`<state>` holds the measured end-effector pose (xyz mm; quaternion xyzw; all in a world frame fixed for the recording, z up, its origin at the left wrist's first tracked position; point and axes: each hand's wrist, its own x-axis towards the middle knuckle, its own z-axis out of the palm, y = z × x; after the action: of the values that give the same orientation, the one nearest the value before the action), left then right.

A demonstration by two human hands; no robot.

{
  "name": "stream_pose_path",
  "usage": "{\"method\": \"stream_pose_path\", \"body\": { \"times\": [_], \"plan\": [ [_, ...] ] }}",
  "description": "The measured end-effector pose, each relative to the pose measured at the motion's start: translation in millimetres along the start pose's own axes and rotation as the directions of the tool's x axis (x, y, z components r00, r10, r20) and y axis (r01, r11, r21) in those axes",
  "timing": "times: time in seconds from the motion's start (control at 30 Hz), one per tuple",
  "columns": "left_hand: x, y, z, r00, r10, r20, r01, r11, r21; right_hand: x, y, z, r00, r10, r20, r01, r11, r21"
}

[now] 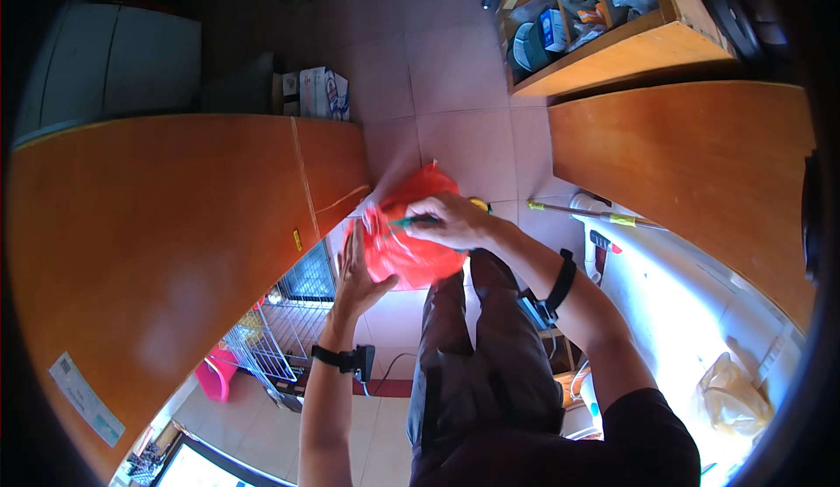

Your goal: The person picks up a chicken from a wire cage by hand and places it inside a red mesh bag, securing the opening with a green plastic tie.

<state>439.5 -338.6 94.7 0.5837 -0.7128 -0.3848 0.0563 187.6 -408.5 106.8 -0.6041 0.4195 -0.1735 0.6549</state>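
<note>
A red plastic bag [420,257], full-looking and slightly blurred, is in front of my legs near the middle of the view. My right hand [449,221] is above the bag, its fingers closed around a slim green-handled tool [401,222] whose exact kind I cannot tell. At the bag's left side is my left hand [361,277], with thumb and fingers spread, against or very near the red plastic by its gathered, whitish part [371,219]. Whether the left fingers pinch anything there cannot be made out. Both wrists wear black straps with small devices.
Large wooden panels [197,224] [682,152] stand on both sides. A white wire rack [262,342] and a pink basin [220,372] are at lower left. A pole with yellow tape [590,214] leans at right, near a white pipe [589,251]. An open wooden shelf [610,54] holds various goods.
</note>
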Motion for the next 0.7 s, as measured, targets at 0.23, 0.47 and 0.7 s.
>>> {"method": "stream_pose_path", "body": {
  "times": [0.23,0.47,0.7],
  "plan": [
    [53,-2,46,0.995,-0.019,0.102,0.026,0.997,-0.072,-6,-57,-19,0.994,-0.1,-0.038,0.103,0.991,0.082],
    [25,-39,54,0.975,0.175,-0.14,-0.135,0.958,0.253,-89,-41,-64,0.958,0.1,-0.27,-0.022,0.961,0.276],
    [33,-42,31,0.987,0.059,-0.147,-0.001,0.932,0.362,-135,-34,-41,0.913,0.3,-0.275,-0.155,0.882,0.446]
  ]
}}
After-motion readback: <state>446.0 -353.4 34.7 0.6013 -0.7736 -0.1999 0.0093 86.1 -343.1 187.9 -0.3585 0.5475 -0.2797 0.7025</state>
